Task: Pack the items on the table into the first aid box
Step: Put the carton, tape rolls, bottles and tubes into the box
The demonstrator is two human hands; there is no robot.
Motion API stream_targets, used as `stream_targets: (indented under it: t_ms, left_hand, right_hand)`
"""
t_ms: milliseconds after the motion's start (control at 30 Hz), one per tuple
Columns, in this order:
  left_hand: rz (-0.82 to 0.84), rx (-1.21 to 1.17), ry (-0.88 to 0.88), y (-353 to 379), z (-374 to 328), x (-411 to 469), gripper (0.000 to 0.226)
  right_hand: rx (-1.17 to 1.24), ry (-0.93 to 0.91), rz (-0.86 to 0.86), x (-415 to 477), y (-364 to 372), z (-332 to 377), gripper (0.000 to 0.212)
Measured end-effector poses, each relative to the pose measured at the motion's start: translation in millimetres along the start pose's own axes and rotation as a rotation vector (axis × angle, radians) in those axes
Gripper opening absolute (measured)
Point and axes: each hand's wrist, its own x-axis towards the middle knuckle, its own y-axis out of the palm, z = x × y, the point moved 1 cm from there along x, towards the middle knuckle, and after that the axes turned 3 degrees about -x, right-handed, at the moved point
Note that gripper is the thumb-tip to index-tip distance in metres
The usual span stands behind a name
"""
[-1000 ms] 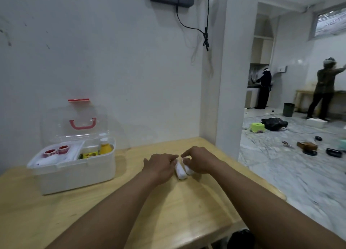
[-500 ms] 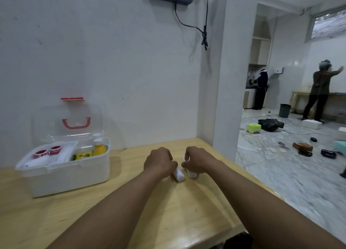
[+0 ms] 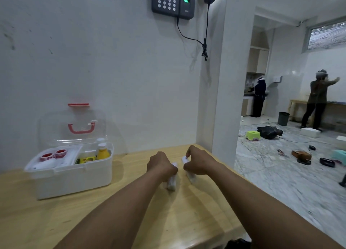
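Note:
The white first aid box [image 3: 74, 179] stands open at the left of the wooden table [image 3: 187, 220], its clear lid [image 3: 71, 125] with a red handle leaning back against the wall. Inside are two red-rimmed tape rolls [image 3: 54, 154], a yellow bottle [image 3: 103, 153] and a yellow-green packet [image 3: 87, 159]. My left hand [image 3: 161, 166] is closed around a white bandage roll [image 3: 172, 184] that pokes out below the fist. My right hand [image 3: 196, 162] grips a second white roll [image 3: 191, 176]. Both rolls sit low over the table, right of the box.
A white wall runs behind the table, with a keypad device [image 3: 173, 1] and hanging cable above. The table's right edge meets a pillar [image 3: 222, 99]. Beyond it lies a marble floor with scattered objects, a green stool [image 3: 252, 135] and two people standing far off.
My hands have drawn slightly apart, each closed on its own white roll. The camera view has shifted a little; the box looks unchanged.

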Motion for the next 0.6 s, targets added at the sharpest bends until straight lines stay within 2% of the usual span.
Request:
stream_targets:
  t_ms: [233,333,600]
  left_hand:
    - [-0.014,-0.281,0.183,-44.1,3.5,-3.6,0.051]
    - [-0.037,-0.309,0.252,-70.8,5.3,-7.7,0.048]
    - [-0.202,-0.261,0.33,-143.3,21.3,-21.2,0.036]
  right_hand:
    - [0.109,-0.06,-0.1,-4.1,-16.6,21.8,0.047]
    - [0.165,-0.121,-0.127,-4.1,-19.9,40.9,0.056]
    - [0.278,-0.252,-0.16,0.3,-26.8,100.4,0.046]
